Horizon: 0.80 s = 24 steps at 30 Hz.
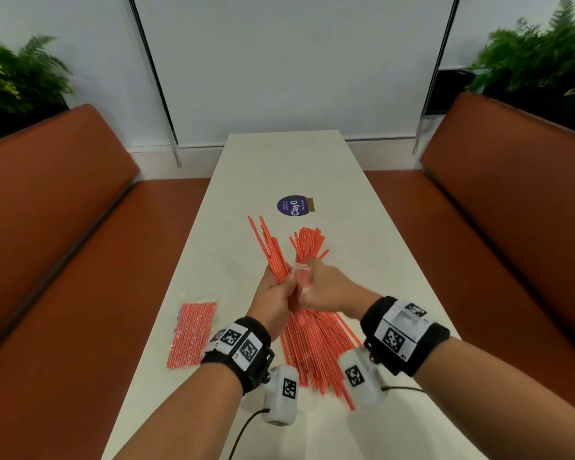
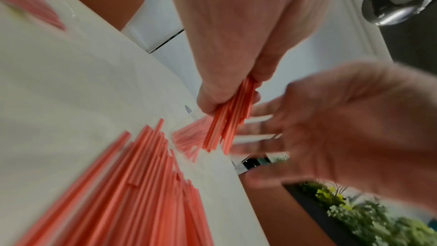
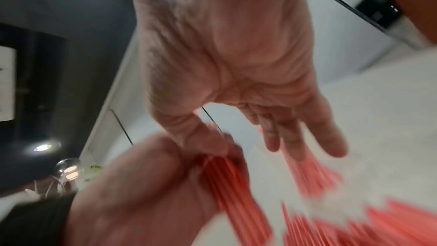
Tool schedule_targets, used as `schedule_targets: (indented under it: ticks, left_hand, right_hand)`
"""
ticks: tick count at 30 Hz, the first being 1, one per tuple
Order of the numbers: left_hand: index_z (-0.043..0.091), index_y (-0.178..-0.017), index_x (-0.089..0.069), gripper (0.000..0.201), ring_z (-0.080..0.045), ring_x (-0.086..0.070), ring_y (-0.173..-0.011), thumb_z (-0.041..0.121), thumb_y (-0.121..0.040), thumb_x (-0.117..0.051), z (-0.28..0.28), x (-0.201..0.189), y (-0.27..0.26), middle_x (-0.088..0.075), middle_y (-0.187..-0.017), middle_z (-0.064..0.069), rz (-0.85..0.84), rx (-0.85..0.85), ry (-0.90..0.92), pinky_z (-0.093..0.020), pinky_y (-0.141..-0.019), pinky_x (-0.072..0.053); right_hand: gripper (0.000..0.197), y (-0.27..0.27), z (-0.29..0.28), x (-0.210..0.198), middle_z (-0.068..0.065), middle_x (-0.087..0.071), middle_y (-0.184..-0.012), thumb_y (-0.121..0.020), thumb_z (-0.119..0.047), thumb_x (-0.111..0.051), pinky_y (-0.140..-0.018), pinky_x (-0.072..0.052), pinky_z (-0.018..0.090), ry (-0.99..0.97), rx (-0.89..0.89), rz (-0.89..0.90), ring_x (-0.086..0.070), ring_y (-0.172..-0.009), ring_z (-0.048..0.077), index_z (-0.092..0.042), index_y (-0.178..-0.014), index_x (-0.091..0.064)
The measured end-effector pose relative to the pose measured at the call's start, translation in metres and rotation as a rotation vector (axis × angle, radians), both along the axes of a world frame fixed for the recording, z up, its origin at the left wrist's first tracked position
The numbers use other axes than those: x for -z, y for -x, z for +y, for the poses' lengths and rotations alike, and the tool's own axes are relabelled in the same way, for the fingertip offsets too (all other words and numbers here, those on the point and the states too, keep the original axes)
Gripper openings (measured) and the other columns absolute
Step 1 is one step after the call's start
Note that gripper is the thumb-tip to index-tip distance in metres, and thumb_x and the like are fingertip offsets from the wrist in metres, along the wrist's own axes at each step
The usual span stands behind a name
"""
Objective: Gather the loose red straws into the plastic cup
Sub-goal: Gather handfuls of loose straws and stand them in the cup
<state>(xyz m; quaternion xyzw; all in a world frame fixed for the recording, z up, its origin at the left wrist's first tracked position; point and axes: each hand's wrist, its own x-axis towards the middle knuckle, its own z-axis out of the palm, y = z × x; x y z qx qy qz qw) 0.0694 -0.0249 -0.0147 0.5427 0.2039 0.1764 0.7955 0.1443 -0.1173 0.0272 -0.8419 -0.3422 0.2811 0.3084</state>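
A: Gripping a bundle of red straws [image 1: 273,257], the left hand [image 1: 274,298] has its fingers curled tight round the lower part of the bundle; the long axis runs up and away from the person, leaning left, with the free ends fanned out.

B: And the right hand [image 1: 326,290]?

A: It sits just beside the left, at the plastic cup [image 1: 302,275]. From the right wrist the fingers [image 3: 305,137] read straight and spread, nothing curled, so I log it as released. Whether the thumb touches the cup, I cannot tell; heavy blur.

B: Cup position?

A: Between the two hands, partly hidden by both. A second fan of straws [image 1: 307,244] stands out of it, pointing away from the person. Upright or tilted: not resolvable.

B: What does the next move turn on?

A: My judgement: the cup mouth lies to the right of the held bundle, very close, and the bundle's lower end is buried in the left fist. That end has to be aimed into the mouth, so the left hand does the work and the right only steadies.

B: Remainder?

A: A large loose pile [image 1: 319,346] lies on the white table [image 1: 279,167] under the wrists, long axes toward the person. A sealed packet of straws [image 1: 193,330] rests to the left, well apart. Task roughly midway.
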Motion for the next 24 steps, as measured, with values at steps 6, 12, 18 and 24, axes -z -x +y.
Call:
schedule_targets:
  ticks: [6,12,18,24]
  left_hand:
    - [0.027,-0.113,-0.053,0.027,-0.015,-0.044,-0.069,0.008,-0.095,-0.047,0.000,0.007,0.001,-0.055,-0.075,0.006,0.070,0.196,-0.267,-0.032,-0.072,-0.039]
    - [0.017,-0.114,-0.049,0.033,-0.011,-0.045,-0.067,-0.003,-0.088,-0.050,-0.003,0.003,0.007,-0.052,-0.070,0.008,0.112,0.327,-0.236,-0.025,-0.070,-0.040]
    - [0.013,-0.112,-0.048,0.042,-0.014,-0.043,-0.057,-0.015,-0.080,-0.044,-0.004,-0.001,0.006,-0.047,-0.067,-0.001,0.103,0.366,0.030,-0.028,-0.060,-0.039]
    - [0.005,-0.100,-0.048,0.027,-0.016,-0.044,-0.057,-0.016,-0.087,-0.037,-0.006,-0.002,0.005,-0.045,-0.068,-0.007,0.110,0.307,0.026,-0.027,-0.056,-0.038]
  right_hand:
    - [0.061,-0.014,0.026,-0.035,0.012,-0.028,-0.151,-0.097,-0.031,-0.045,-0.112,-0.026,0.033,-0.473,-0.071,-0.428,-0.027,-0.140,0.021,-0.011,-0.149,-0.019]
    - [0.039,-0.011,0.034,-0.014,0.018,-0.051,-0.131,-0.100,-0.015,-0.038,-0.092,-0.037,0.022,-0.389,-0.068,-0.559,-0.053,-0.117,0.028,-0.001,-0.137,-0.039]
    - [0.024,-0.018,0.035,-0.003,0.023,-0.057,-0.112,-0.096,-0.003,-0.046,-0.080,-0.035,0.017,-0.438,-0.028,-0.678,-0.059,-0.097,0.032,0.009,-0.113,-0.056]
    - [0.019,-0.011,0.036,0.007,0.021,-0.064,-0.099,-0.090,0.001,-0.050,-0.080,-0.049,0.032,-0.465,-0.169,-0.767,-0.060,-0.091,0.033,0.006,-0.103,-0.063]
